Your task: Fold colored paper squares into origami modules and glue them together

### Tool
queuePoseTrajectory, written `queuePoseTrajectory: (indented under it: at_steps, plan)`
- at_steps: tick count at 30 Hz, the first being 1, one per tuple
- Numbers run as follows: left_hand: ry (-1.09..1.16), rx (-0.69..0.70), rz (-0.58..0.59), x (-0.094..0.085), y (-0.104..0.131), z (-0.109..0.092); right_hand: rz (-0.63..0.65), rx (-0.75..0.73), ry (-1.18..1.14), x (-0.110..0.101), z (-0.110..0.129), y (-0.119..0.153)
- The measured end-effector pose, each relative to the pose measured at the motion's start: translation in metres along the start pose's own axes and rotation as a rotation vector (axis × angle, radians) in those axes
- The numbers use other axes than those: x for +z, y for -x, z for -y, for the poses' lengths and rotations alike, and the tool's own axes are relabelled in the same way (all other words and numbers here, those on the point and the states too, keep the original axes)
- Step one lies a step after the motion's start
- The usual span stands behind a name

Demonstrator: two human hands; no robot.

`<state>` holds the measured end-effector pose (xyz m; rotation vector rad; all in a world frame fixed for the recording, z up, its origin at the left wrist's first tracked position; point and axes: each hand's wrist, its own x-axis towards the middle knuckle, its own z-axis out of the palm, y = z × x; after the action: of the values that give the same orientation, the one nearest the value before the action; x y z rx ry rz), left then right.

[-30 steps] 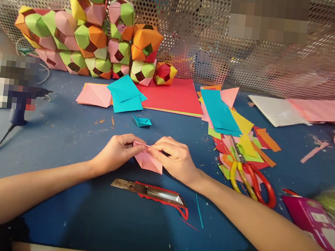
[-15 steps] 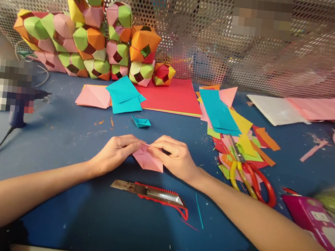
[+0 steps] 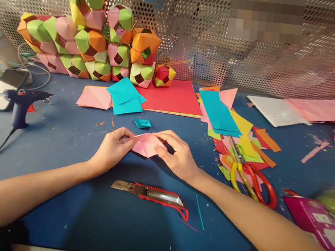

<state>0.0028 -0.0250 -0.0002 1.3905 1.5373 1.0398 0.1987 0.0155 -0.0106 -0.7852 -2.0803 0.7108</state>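
A creased piece of pink paper (image 3: 146, 146) is held between both hands above the blue table. My left hand (image 3: 114, 150) pinches its left edge, thumb in front and fingers behind. On the opposite side my right hand (image 3: 178, 154) grips the right edge with thumb and fingers. Just beyond the paper lies a small folded blue paper piece (image 3: 141, 123). Nearer to me, between my forearms, rests a red box cutter (image 3: 151, 193) with its blade pointing left.
Folded paper balls (image 3: 89, 43) are stacked at the back left. Blue squares (image 3: 125, 97) and red sheets (image 3: 173, 98) lie before them. A glue gun (image 3: 21, 106) stands at left. Scissors (image 3: 246, 171) rest on paper scraps at right, near a purple package (image 3: 313, 220).
The pink paper has been raised slightly and turned, and its folds have opened wider. Both hands have shifted a little upward, their fingers less flat on the paper.
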Motion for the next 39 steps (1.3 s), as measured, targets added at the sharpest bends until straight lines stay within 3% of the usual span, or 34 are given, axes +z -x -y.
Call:
queuePoseTrajectory:
  at_steps: [4,12,19,23,30,36,39]
  plan:
    - [0.142,-0.032,-0.002,0.004,0.001,0.002,-0.001,0.044,0.043,0.003,-0.001,0.003]
    - [0.206,-0.098,0.223,0.010,0.011,-0.009,0.003,0.052,0.048,0.007,0.002,0.006]
    - [-0.041,-0.068,0.150,0.008,0.013,-0.014,-0.096,-0.119,0.063,0.010,0.006,0.008]
    - [-0.138,-0.018,0.109,0.008,0.013,-0.012,-0.060,-0.204,0.069,0.010,0.007,0.009]
    - [-0.170,-0.013,0.129,0.010,0.014,-0.009,-0.077,-0.207,0.084,0.011,0.007,0.009]
    - [-0.168,0.006,0.128,0.009,0.013,-0.010,0.036,-0.263,0.056,0.006,0.010,0.008]
    - [-0.160,0.021,0.129,0.009,0.013,-0.009,0.073,-0.211,-0.035,0.003,0.012,0.007]
